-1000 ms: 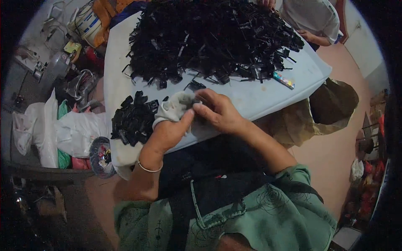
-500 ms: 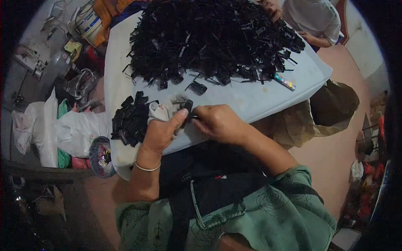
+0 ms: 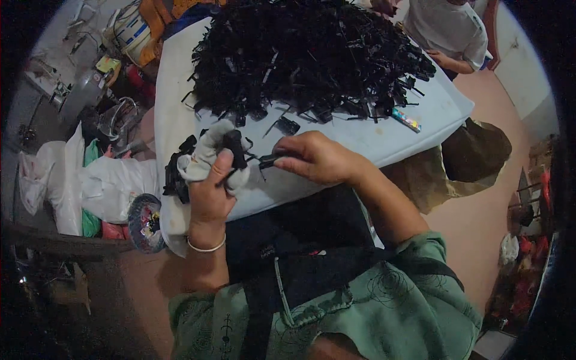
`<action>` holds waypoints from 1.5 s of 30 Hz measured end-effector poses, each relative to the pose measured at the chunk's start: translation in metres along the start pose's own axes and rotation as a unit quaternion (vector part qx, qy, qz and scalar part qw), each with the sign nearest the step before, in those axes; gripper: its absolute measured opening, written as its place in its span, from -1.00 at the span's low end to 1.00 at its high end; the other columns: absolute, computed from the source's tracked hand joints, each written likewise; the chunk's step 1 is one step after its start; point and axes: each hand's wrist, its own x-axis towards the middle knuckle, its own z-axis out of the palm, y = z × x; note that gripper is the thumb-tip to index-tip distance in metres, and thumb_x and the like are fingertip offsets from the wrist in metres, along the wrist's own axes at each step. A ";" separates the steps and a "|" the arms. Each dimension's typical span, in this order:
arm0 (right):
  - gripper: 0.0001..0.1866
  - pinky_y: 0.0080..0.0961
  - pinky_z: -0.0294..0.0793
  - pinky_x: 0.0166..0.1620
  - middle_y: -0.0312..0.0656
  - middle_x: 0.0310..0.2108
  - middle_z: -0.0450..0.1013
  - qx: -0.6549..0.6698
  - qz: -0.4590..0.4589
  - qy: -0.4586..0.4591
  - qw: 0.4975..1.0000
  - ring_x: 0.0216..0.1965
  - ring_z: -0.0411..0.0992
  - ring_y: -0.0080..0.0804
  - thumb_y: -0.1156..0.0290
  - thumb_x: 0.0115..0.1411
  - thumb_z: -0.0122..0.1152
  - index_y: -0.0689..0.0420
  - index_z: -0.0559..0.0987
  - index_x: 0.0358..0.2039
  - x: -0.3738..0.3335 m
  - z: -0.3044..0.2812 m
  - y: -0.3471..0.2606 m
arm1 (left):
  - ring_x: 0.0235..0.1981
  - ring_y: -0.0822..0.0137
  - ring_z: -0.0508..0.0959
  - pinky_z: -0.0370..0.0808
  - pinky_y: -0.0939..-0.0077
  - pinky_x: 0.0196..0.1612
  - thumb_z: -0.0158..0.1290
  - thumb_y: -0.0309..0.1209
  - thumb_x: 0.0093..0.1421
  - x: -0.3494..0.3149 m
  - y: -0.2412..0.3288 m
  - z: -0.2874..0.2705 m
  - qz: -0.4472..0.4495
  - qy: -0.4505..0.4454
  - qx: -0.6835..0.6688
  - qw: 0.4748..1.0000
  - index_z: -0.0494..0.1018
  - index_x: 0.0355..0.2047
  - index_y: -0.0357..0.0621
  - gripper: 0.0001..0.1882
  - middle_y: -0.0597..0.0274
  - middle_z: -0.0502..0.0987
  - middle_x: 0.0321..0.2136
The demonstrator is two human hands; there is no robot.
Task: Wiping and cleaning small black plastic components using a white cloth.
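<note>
My left hand [image 3: 209, 195] is closed on a black plastic part [image 3: 236, 150], its thumb pressed against it. A whitish-grey cloth [image 3: 210, 144], perhaps a glove, is bunched around the fingers of that hand. To its right, my right hand [image 3: 324, 157] pinches slender black pieces [image 3: 267, 161] between thumb and fingers; their exact kind is hard to make out. A small heap of black parts [image 3: 175, 177] lies beside my left hand. Beyond both hands a large pile of black plastic parts [image 3: 312, 60] covers much of the white-topped table [image 3: 366, 141], and one loose part [image 3: 287, 125] lies in front of it.
A small colourful tube [image 3: 407, 120] lies near the table's right edge. Brown paper [image 3: 420, 180] stands beyond that edge. Left of the table are a clear bowl [image 3: 144, 223] and white bags [image 3: 117, 186]. Another person [image 3: 447, 36] is at the far right.
My hands have drawn apart. The left moved left with the cloth and black part, over the small heap; the right shifted slightly right and up, with slender black pieces now showing in its fingers.
</note>
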 end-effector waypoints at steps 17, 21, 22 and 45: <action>-0.65 -0.21 0.34 -0.44 0.02 -0.55 0.40 -0.212 0.068 0.221 0.949 -0.50 0.37 0.01 0.23 0.03 0.10 0.20 0.39 -0.25 -0.007 0.009 0.017 | -0.25 0.48 0.40 0.35 0.61 -0.17 -0.09 -0.49 0.14 -0.015 -0.008 -0.007 0.040 0.010 0.222 0.974 0.30 -0.12 -0.26 -0.72 0.25 0.42 -0.27; -0.64 -0.32 0.35 -0.49 -0.10 -0.55 0.38 -0.105 -0.093 0.087 0.986 -0.56 0.37 -0.12 0.28 -0.01 0.18 0.19 0.36 -0.26 -0.022 0.027 -0.033 | -0.28 0.50 0.39 0.35 0.66 -0.20 -0.09 -0.48 0.15 -0.027 -0.029 -0.003 0.091 0.000 0.366 0.926 0.30 -0.16 -0.29 -0.76 0.26 0.42 -0.31; -0.64 -0.32 0.35 -0.49 -0.10 -0.55 0.38 -0.106 -0.093 0.087 0.986 -0.56 0.37 -0.12 0.28 -0.01 0.18 0.19 0.36 -0.26 -0.025 0.035 -0.035 | -0.31 0.50 0.40 0.36 0.66 -0.22 -0.10 -0.48 0.16 -0.029 -0.031 0.006 0.057 0.005 0.294 0.954 0.31 -0.18 -0.27 -0.79 0.25 0.42 -0.32; -0.69 -0.40 0.25 -0.52 -0.04 -0.70 0.28 0.168 0.072 0.096 0.978 -0.66 0.20 -0.36 0.30 0.20 -0.11 0.27 0.36 -0.57 -0.027 0.067 -0.003 | -0.36 0.09 0.47 0.40 0.35 -0.26 0.02 -0.47 -0.02 -0.049 -0.044 0.001 0.265 -0.051 0.693 0.668 0.39 -0.27 -0.30 -0.73 -0.01 0.46 -0.38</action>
